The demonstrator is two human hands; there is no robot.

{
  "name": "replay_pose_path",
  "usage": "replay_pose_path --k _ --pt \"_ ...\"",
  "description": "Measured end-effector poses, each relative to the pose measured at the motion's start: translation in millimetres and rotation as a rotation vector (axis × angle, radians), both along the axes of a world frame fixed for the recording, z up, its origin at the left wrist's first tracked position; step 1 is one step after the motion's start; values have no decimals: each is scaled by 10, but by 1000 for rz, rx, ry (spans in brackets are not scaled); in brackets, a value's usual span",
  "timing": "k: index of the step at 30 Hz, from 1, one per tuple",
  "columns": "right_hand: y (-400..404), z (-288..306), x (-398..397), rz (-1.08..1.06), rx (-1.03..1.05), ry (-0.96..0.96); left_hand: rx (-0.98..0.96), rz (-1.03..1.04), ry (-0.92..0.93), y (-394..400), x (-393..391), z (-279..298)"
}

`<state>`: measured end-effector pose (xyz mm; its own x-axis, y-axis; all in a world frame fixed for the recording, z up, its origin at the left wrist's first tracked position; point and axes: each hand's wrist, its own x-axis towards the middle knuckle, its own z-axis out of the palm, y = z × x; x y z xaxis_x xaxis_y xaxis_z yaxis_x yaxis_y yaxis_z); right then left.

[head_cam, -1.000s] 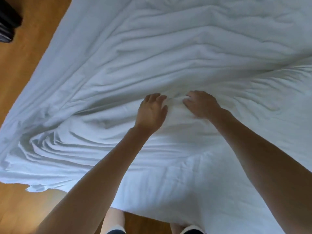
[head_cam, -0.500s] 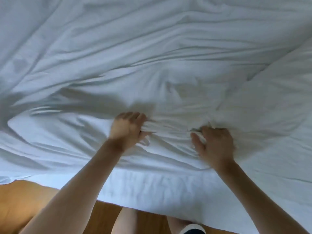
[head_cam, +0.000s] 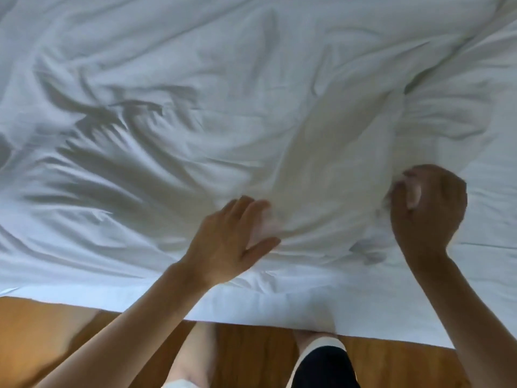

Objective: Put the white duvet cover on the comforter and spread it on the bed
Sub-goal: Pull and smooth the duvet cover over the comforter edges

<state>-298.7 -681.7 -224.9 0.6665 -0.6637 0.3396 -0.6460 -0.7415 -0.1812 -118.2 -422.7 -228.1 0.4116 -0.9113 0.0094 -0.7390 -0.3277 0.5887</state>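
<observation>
Wood floor (head_cam: 50, 331); white duvet cover (head_cam: 195, 107) under spread left grip (head_cam: 232, 242), bunched in right grip (head_cam: 428, 208)

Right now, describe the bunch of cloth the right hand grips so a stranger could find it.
Start at the white duvet cover filling the view above the wooden floor. Near its lower right, the right hand curls its fingers round a raised, crumpled bunch; the left hand only lies open on smoother cloth.

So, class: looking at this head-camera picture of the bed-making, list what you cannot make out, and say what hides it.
1. Comforter: hidden by the white duvet cover, head view.
2. Bed edges and corners: cut off by the frame's top and sides.
3. Left hand: its fingers are motion-blurred, so contact is unclear.
4. Right hand: its curled fingers grip bunched fabric that hides their tips.
5. Feet: cut off by the bottom edge.
</observation>
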Motion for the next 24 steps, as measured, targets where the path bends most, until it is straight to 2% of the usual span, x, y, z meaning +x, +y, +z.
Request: replay_pose_path --k 3,4,6,8,10,12,14,16,17,21,24 --pt "-398 -61 175 -35 42 329 71 97 -73 -623 -74 168" --pt "-431 -54 208 -44 82 328 124 71 -104 -824 -130 187" --pt "-373 -13 291 1 188 192 167 10 -200 -1097 -277 168" --pt "-293 13 388 118 259 121 90 5 -272 -1189 -386 143" --pt "-278 -33 398 185 295 67 -1 80 -261 -1169 -445 143" --pt "-296 -52 440 240 312 14 -67 215 -196 -1138 -438 193" --pt "-388 -51 501 283 273 -18 -124 399 8 -1139 -406 263" --pt "-475 -23 568 377 277 81 -212 631 258 -1117 -308 339" --pt "-511 -14 604 437 314 165 -228 726 277 -1089 -225 370" --pt "-503 87 781 679 458 376 41 955 6 -875 130 219" --pt "-447 103 776 723 445 510 378 904 4 -756 221 -136"
